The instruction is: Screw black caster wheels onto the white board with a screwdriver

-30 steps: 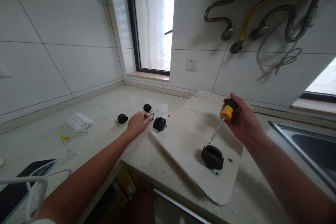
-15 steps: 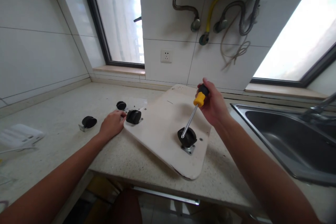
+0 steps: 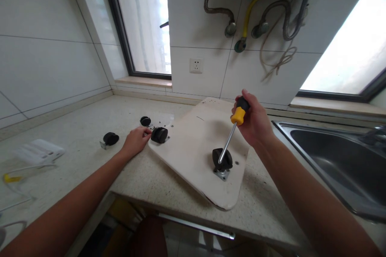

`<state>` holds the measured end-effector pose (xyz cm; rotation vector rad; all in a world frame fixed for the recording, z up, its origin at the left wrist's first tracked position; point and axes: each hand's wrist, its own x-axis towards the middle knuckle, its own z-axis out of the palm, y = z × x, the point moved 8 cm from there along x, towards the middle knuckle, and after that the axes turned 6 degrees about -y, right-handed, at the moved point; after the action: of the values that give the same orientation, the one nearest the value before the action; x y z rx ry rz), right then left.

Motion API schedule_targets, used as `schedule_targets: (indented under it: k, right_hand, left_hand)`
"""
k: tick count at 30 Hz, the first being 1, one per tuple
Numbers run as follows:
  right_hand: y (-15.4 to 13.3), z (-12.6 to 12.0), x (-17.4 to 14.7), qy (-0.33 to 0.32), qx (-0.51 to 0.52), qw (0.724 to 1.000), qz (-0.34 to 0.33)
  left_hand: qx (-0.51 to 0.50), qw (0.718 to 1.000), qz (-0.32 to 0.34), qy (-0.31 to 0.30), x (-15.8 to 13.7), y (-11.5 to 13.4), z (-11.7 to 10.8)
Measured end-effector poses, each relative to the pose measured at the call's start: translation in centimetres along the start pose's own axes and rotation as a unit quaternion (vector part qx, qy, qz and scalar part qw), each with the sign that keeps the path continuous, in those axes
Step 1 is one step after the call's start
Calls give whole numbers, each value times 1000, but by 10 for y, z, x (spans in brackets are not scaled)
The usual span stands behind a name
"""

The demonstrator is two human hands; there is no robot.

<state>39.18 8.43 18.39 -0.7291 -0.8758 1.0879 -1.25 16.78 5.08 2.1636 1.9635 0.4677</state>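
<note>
My right hand [image 3: 255,117] is wrapped around the black and yellow handle of a screwdriver [image 3: 238,115], whose shaft slants down to the left. Its tip appears in front of a black caster wheel [image 3: 222,159] with a metal plate, on the near right of a pale board [image 3: 193,148]. Beside another black caster [image 3: 159,134] at the board's left corner is my left hand [image 3: 137,139]. Its fingertips are drawn together near small loose screws; anything between them is too small to make out.
Two loose casters, one farther back [image 3: 145,121] and one to the left [image 3: 111,139], lie on the stone countertop [image 3: 126,178]. A white device [image 3: 42,150] with a cable sits at far left. A metal sink [image 3: 328,156] is at right, and a wall socket [image 3: 196,65] behind.
The view has turned a little left, so everything shows farther right. My left fingertips have closed in near the corner caster. The screwdriver stays in my right hand over the near caster.
</note>
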Motion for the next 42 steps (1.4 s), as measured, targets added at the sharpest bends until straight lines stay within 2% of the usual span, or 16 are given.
schedule_targets:
  k: [10,24,28,33,36,39,40,42]
  right_hand:
    - [1,1,0,-2,-2,1000,-2]
    - [-4,1,0,2,-5,1000,-15]
    - [-11,8,-4,-11,-10,999,-45]
    - [-21,24,-17,-63,-20,995,-78]
    - [-26,30,-24,-87,-22,991,-99]
    - [-32,36,-32,-109,-23,986,-127]
    - [-35,37,-34,-115,-23,984,-136]
    - [-38,40,-38,-123,-27,980,-154]
  left_hand:
    - [4,998,-34,-54,2,-14,-3]
    - [3,997,-38,-67,1,-9,0]
    - [-22,998,-37,-42,2,-11,-6]
    - [-117,993,-11,32,2,1,-43]
    - [-216,973,38,74,-5,23,-71]
    - [-312,940,95,102,-22,54,-94]
    - [-354,922,118,105,-30,65,-99]
    - [-472,860,170,90,-46,87,-107]
